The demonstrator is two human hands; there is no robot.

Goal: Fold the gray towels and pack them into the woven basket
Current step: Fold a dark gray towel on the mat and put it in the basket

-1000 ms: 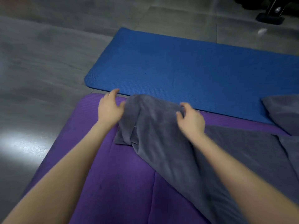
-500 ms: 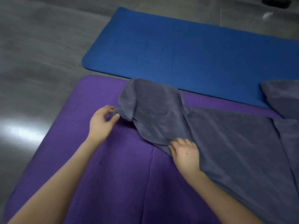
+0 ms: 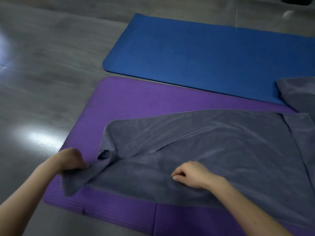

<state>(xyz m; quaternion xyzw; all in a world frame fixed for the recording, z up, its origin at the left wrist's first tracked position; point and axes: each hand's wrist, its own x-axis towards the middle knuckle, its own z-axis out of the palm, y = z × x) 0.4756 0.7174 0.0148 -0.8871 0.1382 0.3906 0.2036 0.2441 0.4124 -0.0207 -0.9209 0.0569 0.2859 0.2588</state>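
A large gray towel (image 3: 213, 150) lies partly spread over the purple mat (image 3: 136, 103), with its left end rumpled. My left hand (image 3: 71, 159) grips that left corner near the mat's left edge, and a flap of cloth hangs below it. My right hand (image 3: 190, 174) pinches the towel's near edge, fingers curled on the cloth. A second gray towel (image 3: 298, 94) lies at the right edge, overlapping both mats. No woven basket is in view.
A blue mat (image 3: 204, 48) lies beyond the purple one on the gray tiled floor (image 3: 42, 65). A dark object (image 3: 296, 0) sits at the top right corner. The floor to the left shows light glare.
Both hands have pulled the towel's left end toward me and to the left. The bunched end has opened out and the towel lies flatter across the purple mat.
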